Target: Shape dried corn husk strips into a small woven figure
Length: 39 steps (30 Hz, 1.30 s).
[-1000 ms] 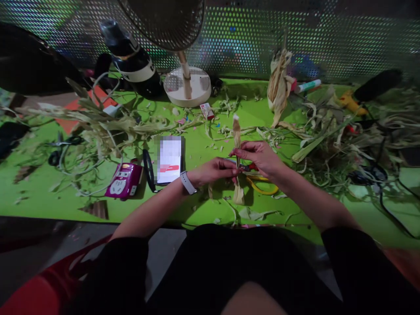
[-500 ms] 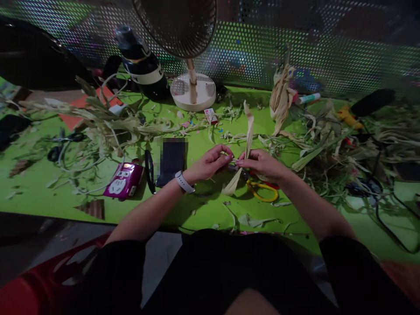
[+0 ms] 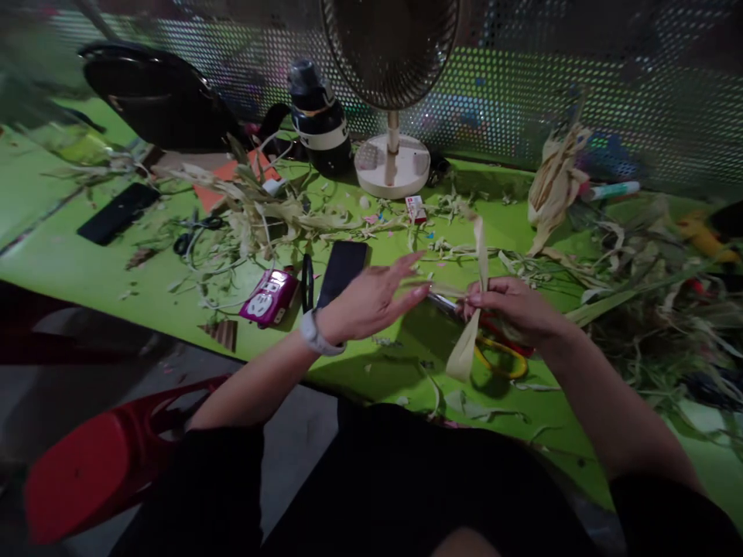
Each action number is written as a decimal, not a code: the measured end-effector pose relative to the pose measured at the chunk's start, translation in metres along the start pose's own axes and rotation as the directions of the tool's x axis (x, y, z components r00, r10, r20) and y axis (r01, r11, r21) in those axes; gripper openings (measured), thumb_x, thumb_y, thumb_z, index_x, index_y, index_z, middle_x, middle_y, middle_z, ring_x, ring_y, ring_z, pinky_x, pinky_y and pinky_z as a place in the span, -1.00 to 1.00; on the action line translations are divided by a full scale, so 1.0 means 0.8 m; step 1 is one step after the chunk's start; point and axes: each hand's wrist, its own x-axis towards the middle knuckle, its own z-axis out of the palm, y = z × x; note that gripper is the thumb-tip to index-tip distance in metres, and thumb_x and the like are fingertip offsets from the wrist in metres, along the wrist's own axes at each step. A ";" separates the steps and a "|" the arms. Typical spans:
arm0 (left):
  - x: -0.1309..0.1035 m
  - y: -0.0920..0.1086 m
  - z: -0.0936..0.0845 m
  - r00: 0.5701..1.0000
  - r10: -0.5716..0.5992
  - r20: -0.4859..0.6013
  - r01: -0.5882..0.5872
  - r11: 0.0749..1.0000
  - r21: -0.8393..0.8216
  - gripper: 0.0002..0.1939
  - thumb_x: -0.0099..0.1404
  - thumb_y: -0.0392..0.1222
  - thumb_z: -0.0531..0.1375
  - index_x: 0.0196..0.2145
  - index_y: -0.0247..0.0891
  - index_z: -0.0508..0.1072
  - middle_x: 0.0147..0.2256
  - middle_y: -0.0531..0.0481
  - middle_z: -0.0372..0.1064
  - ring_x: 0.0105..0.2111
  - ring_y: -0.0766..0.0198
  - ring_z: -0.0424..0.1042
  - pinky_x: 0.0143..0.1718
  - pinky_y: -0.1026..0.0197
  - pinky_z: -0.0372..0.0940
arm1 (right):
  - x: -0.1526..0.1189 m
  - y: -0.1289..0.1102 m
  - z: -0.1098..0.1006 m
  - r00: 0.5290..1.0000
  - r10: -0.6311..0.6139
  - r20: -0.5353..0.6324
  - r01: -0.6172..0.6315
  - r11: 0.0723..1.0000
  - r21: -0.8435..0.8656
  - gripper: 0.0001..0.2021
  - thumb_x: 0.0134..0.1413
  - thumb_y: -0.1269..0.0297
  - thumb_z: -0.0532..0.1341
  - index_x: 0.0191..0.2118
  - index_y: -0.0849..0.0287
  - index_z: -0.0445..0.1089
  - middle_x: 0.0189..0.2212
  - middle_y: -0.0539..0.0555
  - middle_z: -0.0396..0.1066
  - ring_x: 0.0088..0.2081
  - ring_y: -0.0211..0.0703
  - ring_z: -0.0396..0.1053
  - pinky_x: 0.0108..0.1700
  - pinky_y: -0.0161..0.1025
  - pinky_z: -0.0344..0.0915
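Observation:
My right hand (image 3: 511, 305) is closed around a pale dried corn-husk strip (image 3: 471, 340), which stands up above my fingers and hangs down below them over the green table (image 3: 87, 267). My left hand (image 3: 371, 298), with a white watch on its wrist, is open, fingers spread, just left of the strip and apart from it. A thin husk sliver runs between the two hands. Scissors with yellow and red handles (image 3: 499, 360) lie on the table under my right hand.
A dark phone (image 3: 341, 263) and a magenta power strip (image 3: 268, 295) lie left of my hands. Behind stand a fan (image 3: 392, 158), a black bottle (image 3: 319, 128) and a husked corn cob (image 3: 554, 186). Husk piles cover the right and back-left; a red stool (image 3: 87, 464) is below left.
My left hand has let go of the strip and opened. My right hand keeps hold of it. The view has swung to the left, and the phone screen has gone dark.

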 end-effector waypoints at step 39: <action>0.034 0.025 0.082 0.938 -0.347 -0.024 0.116 0.376 -0.919 -0.71 0.09 0.03 0.33 -0.35 -0.25 0.60 -0.33 -0.03 0.53 -0.26 0.28 0.45 -0.17 0.22 0.31 | 0.000 0.044 0.052 0.956 -0.186 -0.228 0.234 0.950 0.207 -0.64 -0.21 -0.13 0.38 -0.43 0.07 0.50 -0.35 -0.01 0.50 -0.15 -0.15 0.40 -0.01 -0.19 0.27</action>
